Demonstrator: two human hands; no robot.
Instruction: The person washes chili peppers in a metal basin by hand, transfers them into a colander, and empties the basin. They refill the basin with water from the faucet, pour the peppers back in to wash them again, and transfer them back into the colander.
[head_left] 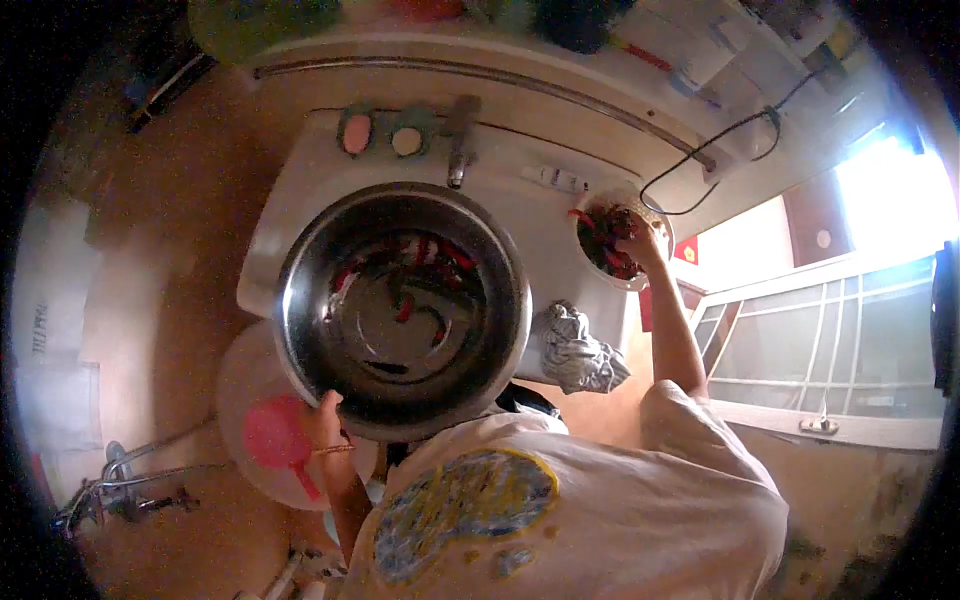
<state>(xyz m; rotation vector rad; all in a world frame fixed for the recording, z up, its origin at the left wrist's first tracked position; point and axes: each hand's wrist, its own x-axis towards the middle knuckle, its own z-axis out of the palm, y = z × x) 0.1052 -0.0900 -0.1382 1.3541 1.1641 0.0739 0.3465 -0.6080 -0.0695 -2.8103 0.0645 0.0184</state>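
Observation:
A large steel bowl (300,300) sits over a white sink, with water and several red pieces (405,305) in it. My left hand (325,415) grips the bowl's near rim. My right hand (640,240) reaches out to a small white bowl (655,215) on the sink's right edge and rests in the dark red pieces (605,240) that fill it.
A tap (458,140) stands behind the steel bowl, beside two soap dishes (380,130). A crumpled grey cloth (578,350) hangs off the sink's right side. A pink scoop (275,435) lies in a white bucket (235,375) below left. A window (830,330) is at right.

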